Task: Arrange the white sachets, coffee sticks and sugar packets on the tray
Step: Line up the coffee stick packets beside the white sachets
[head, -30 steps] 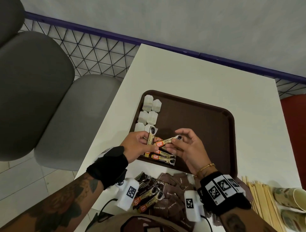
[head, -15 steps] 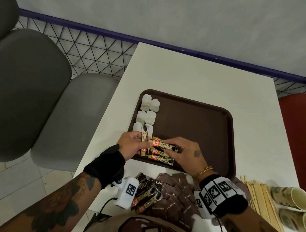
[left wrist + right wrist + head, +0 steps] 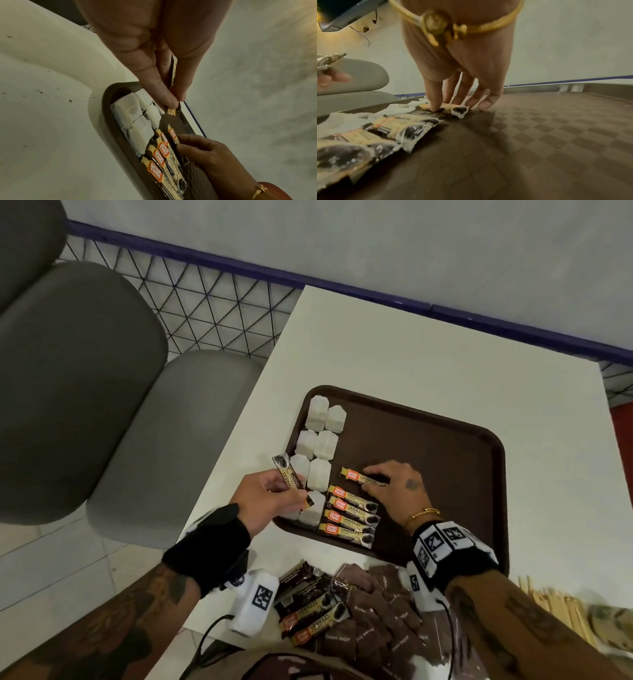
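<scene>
The white table carries the brown tray, whose right half is bare. On the tray's left side the white sachets lie in two columns running from the far edge toward the near one; that part appears done. Beside them four coffee sticks lie flat in a stack of parallel rows, long axes across the tray, orange ends toward the sachets. A fifth stick sits just beyond that stack on the same heading, slightly skewed; the right hand rests its thumb and fingertips on it against the tray floor, placing or squaring it. The left hand pinches a sixth stick above the tray's left edge, long axis pointing away and leftward, not yet laid. Off the tray, near the body, more coffee sticks and the brown sugar packets lie heaped; judged roughly half complete.
</scene>
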The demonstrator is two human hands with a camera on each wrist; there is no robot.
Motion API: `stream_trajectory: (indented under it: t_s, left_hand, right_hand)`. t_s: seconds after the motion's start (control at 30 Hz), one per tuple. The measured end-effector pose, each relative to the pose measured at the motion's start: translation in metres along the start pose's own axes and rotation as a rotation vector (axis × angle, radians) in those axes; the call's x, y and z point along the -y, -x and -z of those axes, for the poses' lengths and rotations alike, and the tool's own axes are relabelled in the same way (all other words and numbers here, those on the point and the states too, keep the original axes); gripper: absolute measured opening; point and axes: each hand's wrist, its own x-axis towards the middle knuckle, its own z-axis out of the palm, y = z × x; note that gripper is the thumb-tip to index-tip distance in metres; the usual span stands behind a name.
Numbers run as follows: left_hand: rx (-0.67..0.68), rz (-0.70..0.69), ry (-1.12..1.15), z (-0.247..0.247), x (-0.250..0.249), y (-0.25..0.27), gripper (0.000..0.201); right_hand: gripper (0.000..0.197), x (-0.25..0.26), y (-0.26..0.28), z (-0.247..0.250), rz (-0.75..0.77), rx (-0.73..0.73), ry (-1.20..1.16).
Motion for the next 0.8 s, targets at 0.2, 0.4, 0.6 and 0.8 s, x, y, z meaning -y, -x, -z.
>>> stream_trajectory:
  t_s: [0.2, 0.4, 0.6, 0.8]
  left_hand:
    - [-0.029, -0.023, -0.136, 0.006, 0.004, -0.003, 0.021]
    - [0.016, 0.013, -0.02, -0.003, -0.005, 0.003, 0.028]
    - [0.027, -0.007, -0.076, -0.009, -0.008, 0.004, 0.028]
    - [0.164, -0.029, -0.252, -0.021, -0.011, 0.005, 0.027]
  right_hand:
    - [0.015, 0.0, -0.001, -0.007, 0.059, 0.007, -0.002]
    - [0.015, 0.007, 0.0, -0.012, 0.094, 0.03, -0.003]
    - [0.013, 0.008, 0.006, -0.005, 0.105, -0.005, -0.035]
    - [0.021, 0.045, 0.013, 0.025, 0.062, 0.026, -0.436]
